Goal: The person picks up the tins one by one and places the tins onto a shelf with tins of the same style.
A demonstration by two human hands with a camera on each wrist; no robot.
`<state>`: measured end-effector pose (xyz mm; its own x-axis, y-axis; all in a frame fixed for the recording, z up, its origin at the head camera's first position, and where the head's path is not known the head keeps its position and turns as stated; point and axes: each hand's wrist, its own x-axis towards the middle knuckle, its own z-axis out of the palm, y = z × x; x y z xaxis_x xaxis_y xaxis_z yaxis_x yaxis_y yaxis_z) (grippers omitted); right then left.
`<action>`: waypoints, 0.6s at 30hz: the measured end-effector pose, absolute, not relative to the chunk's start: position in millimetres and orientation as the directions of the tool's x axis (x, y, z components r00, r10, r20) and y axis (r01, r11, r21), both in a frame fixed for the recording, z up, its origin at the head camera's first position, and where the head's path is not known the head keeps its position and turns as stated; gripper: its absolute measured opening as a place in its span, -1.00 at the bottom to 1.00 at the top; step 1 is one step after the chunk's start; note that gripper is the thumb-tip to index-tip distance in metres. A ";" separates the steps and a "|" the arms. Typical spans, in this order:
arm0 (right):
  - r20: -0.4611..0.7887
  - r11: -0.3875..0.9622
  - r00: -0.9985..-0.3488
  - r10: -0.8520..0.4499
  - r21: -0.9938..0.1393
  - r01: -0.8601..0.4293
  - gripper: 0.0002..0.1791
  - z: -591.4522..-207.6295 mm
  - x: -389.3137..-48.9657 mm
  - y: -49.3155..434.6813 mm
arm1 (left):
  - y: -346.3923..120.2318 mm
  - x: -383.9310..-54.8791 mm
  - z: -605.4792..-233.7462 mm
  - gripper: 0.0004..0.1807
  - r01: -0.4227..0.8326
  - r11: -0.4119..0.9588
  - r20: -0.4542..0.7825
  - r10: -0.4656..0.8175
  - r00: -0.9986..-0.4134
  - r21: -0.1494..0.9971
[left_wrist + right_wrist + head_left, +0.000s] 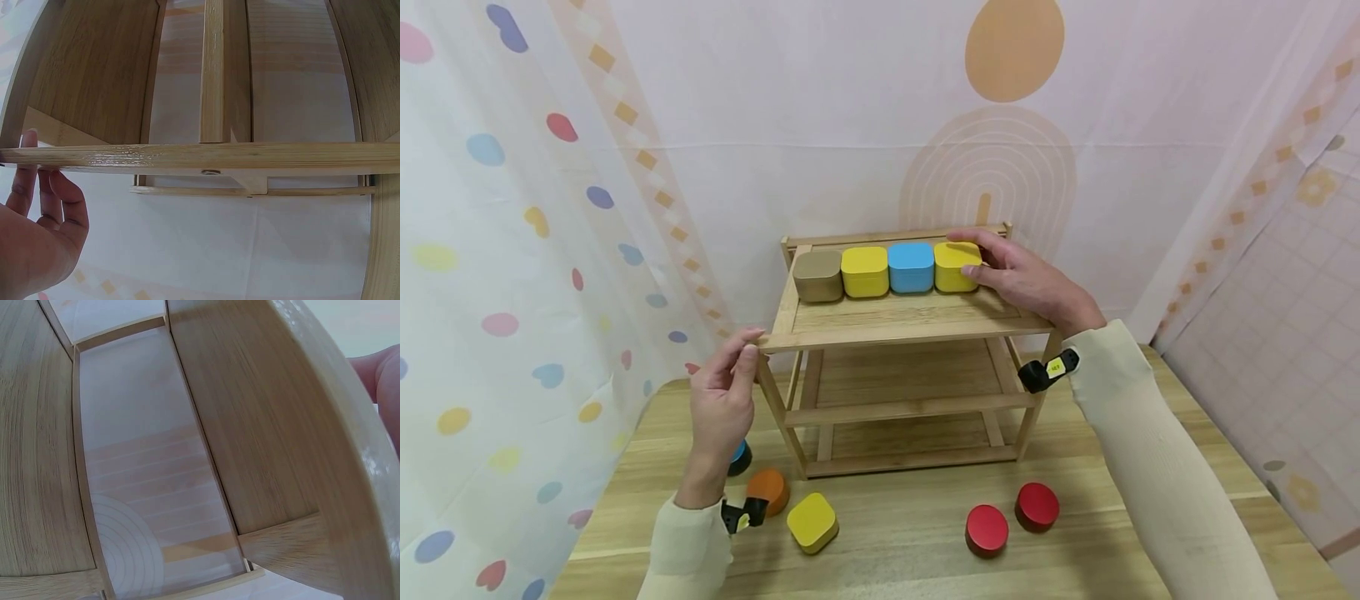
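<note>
On the top board of a three-tier wooden shelf rack (910, 407) stands a row of rounded-square tins: a bronze tin (818, 277), a yellow tin (865, 272), a blue tin (912, 267) and, at the right end, another yellow tin (951, 265). My right hand (1026, 279) holds that right-end tin, thumb at its front and fingers behind. At the rack's front left top corner, my left hand (724, 400) grips the wood; the left wrist view shows its fingers (67, 200) at the rail. Only a bit of the right hand (387, 394) shows past the board in the right wrist view.
On the wooden table (895, 558) lie a yellow rounded-square tin (812, 522), two red round tins (987, 530) and an orange round tin (768, 490). A blue-topped round tin (741, 458) is partly behind my left wrist. A patterned curtain (737, 108) hangs behind.
</note>
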<state>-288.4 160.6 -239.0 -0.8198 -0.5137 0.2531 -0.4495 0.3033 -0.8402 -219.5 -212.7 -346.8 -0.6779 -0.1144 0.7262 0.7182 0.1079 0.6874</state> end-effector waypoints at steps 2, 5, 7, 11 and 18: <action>0.253 0.300 -0.818 -0.517 -0.842 -0.449 -0.46 -239.0 -289.0 160.3 | -212.8 -219.2 -346.5 -0.73 0.717 0.112 0.725 -0.115 -0.679 0.688; 0.255 0.300 -0.815 -0.520 -0.839 -0.453 -0.44 -239.1 -290.3 160.4 | -213.1 -219.5 -346.6 -0.73 0.717 0.117 0.727 -0.114 -0.678 0.687; 0.258 0.303 -0.813 -0.523 -0.835 -0.460 -0.43 -239.0 -290.9 160.4 | -213.7 -220.1 -347.3 -0.73 0.715 0.131 0.727 -0.113 -0.677 0.687; 0.257 0.309 -0.809 -0.528 -0.830 -0.465 -0.41 -239.1 -291.2 160.8 | -214.0 -220.9 -348.4 -0.74 0.723 0.130 0.734 -0.111 -0.670 0.679; 0.258 0.327 -0.816 -0.517 -0.822 -0.467 -0.39 -240.5 -292.6 162.6 | -211.9 -221.4 -347.6 -0.74 0.732 0.137 0.744 -0.098 -0.661 0.668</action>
